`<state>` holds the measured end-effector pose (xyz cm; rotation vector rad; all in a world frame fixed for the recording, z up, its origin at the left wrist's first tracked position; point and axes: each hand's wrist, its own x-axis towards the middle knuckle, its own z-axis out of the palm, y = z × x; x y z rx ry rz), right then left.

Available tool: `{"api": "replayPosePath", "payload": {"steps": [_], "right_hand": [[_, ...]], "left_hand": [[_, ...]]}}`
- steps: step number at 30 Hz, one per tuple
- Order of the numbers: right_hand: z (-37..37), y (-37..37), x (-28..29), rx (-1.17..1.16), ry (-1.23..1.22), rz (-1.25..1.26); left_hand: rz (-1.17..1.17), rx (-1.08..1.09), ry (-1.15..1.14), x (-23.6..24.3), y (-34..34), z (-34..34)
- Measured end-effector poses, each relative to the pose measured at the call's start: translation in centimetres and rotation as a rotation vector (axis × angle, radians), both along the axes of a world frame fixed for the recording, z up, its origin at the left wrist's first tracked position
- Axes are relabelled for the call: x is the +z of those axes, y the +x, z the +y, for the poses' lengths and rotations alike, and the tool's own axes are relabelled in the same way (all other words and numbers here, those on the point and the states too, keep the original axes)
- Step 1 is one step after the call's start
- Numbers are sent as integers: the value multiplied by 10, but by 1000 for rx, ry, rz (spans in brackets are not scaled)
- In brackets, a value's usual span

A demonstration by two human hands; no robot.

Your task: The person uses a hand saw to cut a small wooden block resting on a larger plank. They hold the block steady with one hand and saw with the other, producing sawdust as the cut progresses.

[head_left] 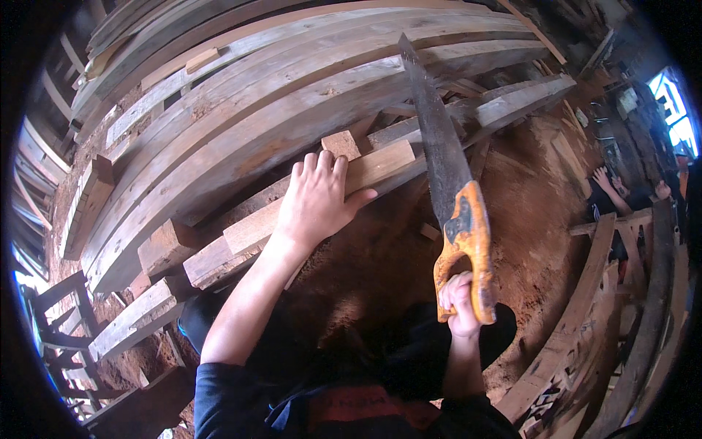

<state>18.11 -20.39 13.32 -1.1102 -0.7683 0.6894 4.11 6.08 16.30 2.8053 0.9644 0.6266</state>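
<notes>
Right hand (459, 304) grip wrapped round orange handle of saw (439, 154). Blade long axis runs away from person, tip toward plank stack (256, 95). Left hand (316, 196) flat, fingers spread, pressing short wood piece (380, 164) beside blade.

Handsaw (446, 175): dark rusty blade, worn orange handle at 5 o'clock, tip pointing to 12. Short pale wood batten (307, 205) lies across stacked planks, slanting toward 2 o'clock.

A rough woodworking yard, probably a boat shed: long curved planks (278, 95) (weathered grey) over a sawdust floor (526, 219).
</notes>
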Motion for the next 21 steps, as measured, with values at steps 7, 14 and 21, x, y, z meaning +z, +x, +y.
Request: {"api": "replayPosePath", "payload": {"steps": [7, 14, 21], "right_hand": [[6, -20, 34, 15, 210, -43], [21, -33, 25, 27, 96, 67], [22, -28, 27, 181, 97, 39]], "left_hand": [[34, -14, 28, -3, 1, 1], [50, -7, 26, -3, 2, -1], [64, -5, -1, -3, 1, 2]]}}
